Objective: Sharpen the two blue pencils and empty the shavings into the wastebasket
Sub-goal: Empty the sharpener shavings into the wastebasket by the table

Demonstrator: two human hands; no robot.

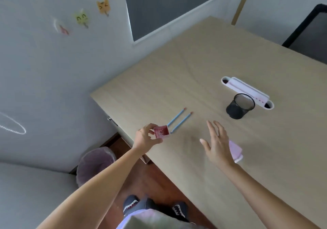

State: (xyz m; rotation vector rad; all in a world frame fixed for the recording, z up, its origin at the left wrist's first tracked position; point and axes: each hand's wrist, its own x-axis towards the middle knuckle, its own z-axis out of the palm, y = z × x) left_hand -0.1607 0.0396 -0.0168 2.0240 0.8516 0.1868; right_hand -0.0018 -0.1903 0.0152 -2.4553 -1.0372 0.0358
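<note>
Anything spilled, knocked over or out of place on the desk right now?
Nothing stands out. The two blue pencils lie side by side on the wooden desk, the black mesh cup stands upright, and the left hand holds the pink shavings tray open side up.

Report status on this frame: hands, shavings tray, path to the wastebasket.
Left hand pinching pink shavings tray, shavings inside. Right hand open, empty. Two blue pencils on desk. Wastebasket below left, nothing between.
</note>
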